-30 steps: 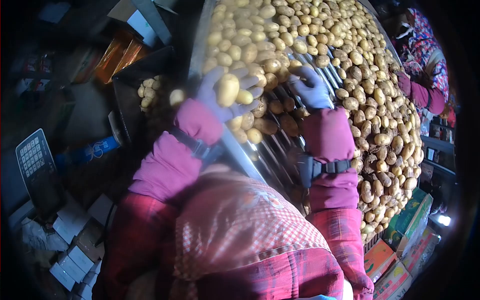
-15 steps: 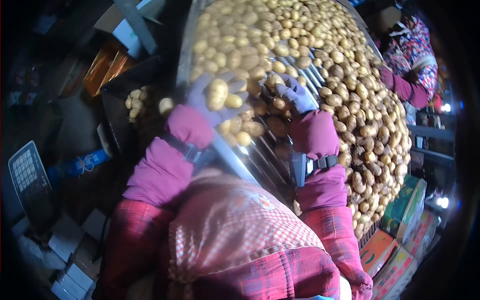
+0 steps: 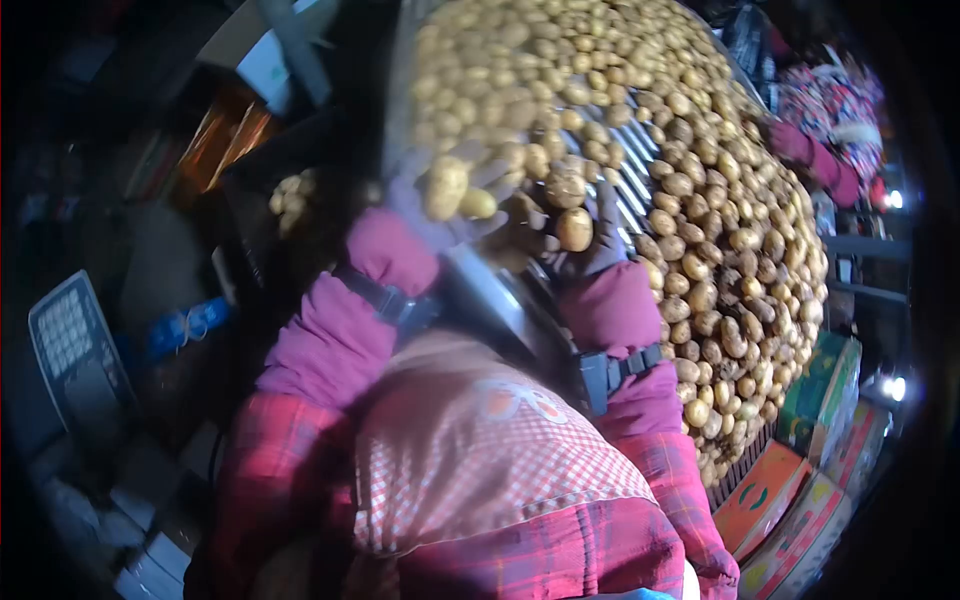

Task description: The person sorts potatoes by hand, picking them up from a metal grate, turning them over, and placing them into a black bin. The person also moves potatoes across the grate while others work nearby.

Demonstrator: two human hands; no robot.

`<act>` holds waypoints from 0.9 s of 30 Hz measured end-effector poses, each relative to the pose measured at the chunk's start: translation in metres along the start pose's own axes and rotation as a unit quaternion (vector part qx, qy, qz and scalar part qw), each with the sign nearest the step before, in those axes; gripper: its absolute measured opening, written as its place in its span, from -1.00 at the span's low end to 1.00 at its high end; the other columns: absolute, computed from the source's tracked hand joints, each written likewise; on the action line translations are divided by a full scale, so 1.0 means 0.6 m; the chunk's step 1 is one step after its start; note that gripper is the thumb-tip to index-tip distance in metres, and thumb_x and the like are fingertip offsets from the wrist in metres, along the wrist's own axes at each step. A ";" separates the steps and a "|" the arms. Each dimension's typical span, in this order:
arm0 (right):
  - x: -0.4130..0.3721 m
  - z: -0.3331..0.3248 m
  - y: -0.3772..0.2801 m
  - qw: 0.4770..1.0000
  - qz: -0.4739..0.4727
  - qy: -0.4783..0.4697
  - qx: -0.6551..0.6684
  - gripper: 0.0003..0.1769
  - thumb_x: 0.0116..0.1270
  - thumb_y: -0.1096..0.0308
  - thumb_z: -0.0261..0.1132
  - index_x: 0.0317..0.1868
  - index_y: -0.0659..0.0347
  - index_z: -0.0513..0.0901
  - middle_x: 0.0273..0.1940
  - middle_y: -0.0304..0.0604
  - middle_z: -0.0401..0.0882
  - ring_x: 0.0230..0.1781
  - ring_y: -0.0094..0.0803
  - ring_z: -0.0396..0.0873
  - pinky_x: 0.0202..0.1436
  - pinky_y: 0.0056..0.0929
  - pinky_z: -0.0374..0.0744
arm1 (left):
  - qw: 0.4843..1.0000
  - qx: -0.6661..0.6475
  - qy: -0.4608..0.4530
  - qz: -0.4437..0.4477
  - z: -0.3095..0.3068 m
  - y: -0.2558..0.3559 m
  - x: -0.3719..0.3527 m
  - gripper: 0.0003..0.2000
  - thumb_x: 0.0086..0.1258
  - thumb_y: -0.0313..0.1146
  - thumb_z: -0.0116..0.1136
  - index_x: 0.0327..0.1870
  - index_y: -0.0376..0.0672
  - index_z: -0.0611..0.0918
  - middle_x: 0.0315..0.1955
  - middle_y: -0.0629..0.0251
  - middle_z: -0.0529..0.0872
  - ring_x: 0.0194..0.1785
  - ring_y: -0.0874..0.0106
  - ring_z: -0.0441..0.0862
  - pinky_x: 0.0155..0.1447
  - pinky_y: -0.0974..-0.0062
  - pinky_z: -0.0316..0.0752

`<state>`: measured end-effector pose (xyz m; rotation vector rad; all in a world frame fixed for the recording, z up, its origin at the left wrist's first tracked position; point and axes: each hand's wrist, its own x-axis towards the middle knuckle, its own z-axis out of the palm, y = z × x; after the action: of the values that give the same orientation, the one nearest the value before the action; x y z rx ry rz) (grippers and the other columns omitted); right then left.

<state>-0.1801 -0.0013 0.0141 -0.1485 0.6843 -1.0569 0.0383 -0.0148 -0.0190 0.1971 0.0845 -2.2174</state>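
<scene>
Far left: keypad device [image 3: 68, 335], then a small blurred pile of potatoes [image 3: 292, 200] well off the main heap.

Next, left hand [image 3: 440, 230]: open-palmed with fingers spread, cradling a large potato [image 3: 446, 187] and a smaller potato [image 3: 478, 204]. No real change there, same load.

Right of that, right hand [image 3: 603, 240]: now drawn in from the slats [image 3: 627, 165] toward the body, fingers partly curled around a round potato [image 3: 575, 229]. Just beyond, near the fingers, a bigger potato [image 3: 566, 182]. Can't tell if gripped too, too blurred. Now loaded on both sides, so probably little room for another pick-up without putting something down first.

Bare metal slats visible just past right hand. Farther right, main heap [image 3: 702, 295] piled thick over the bed. At far side, another person's sleeve [image 3: 825, 168], well apart from both hands. Below, by the bed's edge, green carton [image 3: 820, 390] and orange carton [image 3: 762, 500].
</scene>
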 end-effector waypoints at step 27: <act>-0.038 -0.010 0.148 0.442 -0.359 -0.031 -0.821 -0.51 0.27 0.29 0.22 0.17 0.33 0.45 0.08 0.20 0.48 0.07 0.09 0.49 0.08 -0.15 0.49 | 0.926 0.026 0.339 0.166 -0.117 0.062 -0.355 -0.57 0.30 0.11 0.13 0.01 0.00 0.60 -0.27 0.41 0.66 -0.24 0.49 0.62 -0.33 0.44 0.51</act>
<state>-0.1241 0.0638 -0.0184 -2.3868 1.4418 -0.7043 0.2027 0.1384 -0.0512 0.9342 0.3440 -1.7272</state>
